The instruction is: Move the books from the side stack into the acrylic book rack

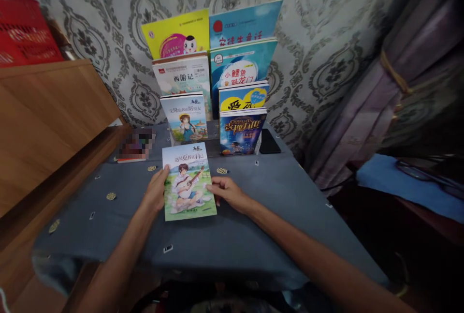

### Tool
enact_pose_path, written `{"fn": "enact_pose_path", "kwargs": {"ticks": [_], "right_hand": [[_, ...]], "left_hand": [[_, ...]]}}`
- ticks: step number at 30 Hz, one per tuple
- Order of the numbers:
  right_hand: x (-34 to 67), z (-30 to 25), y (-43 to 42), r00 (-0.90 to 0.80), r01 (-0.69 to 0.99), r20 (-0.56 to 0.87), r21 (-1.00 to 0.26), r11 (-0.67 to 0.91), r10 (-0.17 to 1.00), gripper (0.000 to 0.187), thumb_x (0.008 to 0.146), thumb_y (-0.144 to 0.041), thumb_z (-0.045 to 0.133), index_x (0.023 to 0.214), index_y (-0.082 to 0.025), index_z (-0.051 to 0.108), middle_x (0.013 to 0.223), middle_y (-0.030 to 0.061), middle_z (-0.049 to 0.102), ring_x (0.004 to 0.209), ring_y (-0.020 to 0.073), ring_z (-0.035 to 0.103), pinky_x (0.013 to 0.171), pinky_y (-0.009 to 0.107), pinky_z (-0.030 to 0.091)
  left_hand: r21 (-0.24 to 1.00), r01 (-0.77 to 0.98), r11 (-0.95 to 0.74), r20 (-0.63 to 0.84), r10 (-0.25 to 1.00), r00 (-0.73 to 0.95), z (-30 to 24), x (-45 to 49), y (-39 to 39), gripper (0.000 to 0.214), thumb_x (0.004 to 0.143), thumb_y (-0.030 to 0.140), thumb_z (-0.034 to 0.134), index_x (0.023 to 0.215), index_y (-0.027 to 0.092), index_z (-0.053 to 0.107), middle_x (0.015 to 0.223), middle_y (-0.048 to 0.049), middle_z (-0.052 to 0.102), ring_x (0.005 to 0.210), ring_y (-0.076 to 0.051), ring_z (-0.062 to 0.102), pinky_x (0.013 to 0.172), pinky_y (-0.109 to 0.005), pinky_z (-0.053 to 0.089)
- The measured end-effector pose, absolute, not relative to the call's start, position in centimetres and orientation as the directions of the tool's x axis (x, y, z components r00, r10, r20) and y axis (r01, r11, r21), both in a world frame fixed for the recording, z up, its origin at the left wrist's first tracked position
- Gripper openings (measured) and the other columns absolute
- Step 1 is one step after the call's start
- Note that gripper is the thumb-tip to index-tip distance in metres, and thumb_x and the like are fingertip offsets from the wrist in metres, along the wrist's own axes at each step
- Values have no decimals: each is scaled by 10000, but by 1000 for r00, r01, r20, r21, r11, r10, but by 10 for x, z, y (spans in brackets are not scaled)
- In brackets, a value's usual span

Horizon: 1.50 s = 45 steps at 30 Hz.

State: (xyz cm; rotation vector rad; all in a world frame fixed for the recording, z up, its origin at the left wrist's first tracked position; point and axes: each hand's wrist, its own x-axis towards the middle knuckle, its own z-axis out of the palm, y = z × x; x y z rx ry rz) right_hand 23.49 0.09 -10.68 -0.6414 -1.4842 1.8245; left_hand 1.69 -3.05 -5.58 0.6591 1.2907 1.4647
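A paperback book [189, 182] with a guitar player on its cover is held up, tilted toward me, over the cloth-covered table. Its left edge is gripped by my left hand [156, 188], the fingers partly hidden behind it. On the opposite edge, my right hand [228, 191] pinches the book between thumb and fingers. Just behind stands a similar paperback [185, 118] showing a figure in a yellow hat. To its right is a dark blue book [241, 133] with gold lettering, upright at the front of the right-hand row.
Farther back stand a white book [184, 75], a yellow book [177, 32] and several blue ones. A black phone [270, 141] lies right of them. At left are a blurred-out book [136, 146] and a wooden cabinet [54, 110]. A curtain [348, 114] hangs right.
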Motion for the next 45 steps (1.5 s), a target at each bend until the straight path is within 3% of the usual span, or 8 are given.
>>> {"fn": "enact_pose_path", "kwargs": {"ticks": [5,10,18,25,30,33,38,45], "right_hand": [[237,-110,5,-619,-154,-77,-964,-217,782,435,684,-534,808,789,-147,640,659,-1,675,507,82,563,425,180,420],[239,-113,6,-641,-85,-147,-962,-260,753,459,639,-538,825,784,-147,634,675,13,702,543,105,618,439,190,482],[236,-119,7,-608,-43,-176,-966,-253,774,443,674,-524,815,801,-169,584,625,-11,691,511,115,642,443,206,527],[239,-119,7,-605,46,-189,-978,-203,773,432,719,-545,774,784,-173,565,589,-3,686,443,109,622,405,197,501],[246,-122,15,-501,182,-190,-977,-111,845,323,825,-488,666,764,-187,567,551,-20,639,388,107,576,361,201,442],[248,-123,16,-392,353,0,-924,150,920,283,903,-417,537,731,-196,575,549,-19,616,400,107,541,404,218,413],[236,-119,14,-394,584,357,-614,531,847,219,936,-269,481,960,-191,684,781,58,708,705,195,645,676,307,486],[197,-120,34,-629,432,481,-437,789,611,325,981,-281,481,1260,-174,608,1252,145,668,1216,284,556,1024,478,446]], "left_hand": [[970,-185,156,-211,921,-328,-91,5,-9,379,690,418,790,906,147,636,759,-35,719,695,-185,693,647,-278,554],[971,233,48,11,969,-247,-109,-14,0,417,691,478,702,939,147,652,786,-34,703,733,-187,654,669,-272,506],[342,939,-29,189,981,-38,-99,-23,0,291,918,300,462,1090,173,661,1021,-104,693,1015,-261,617,930,-390,465],[22,998,-53,142,989,49,-86,3,4,320,981,253,393,1170,120,613,1220,-173,638,1138,-305,577,939,-418,444],[-12,998,-55,187,981,56,-88,7,10,319,997,233,361,1134,136,631,1182,-158,655,1122,-279,586,937,-396,435],[20,999,-48,211,977,43,-92,6,12,316,999,218,354,1120,153,639,1146,-142,666,1097,-261,593,944,-387,427],[76,995,-60,212,976,42,-95,1,15,297,995,210,371,1088,165,649,1142,-129,665,1088,-253,599,920,-368,429],[93,994,-60,210,977,39,-96,-2,17,304,998,208,360,1107,169,640,1125,-124,667,1083,-252,597,912,-371,431]]}}
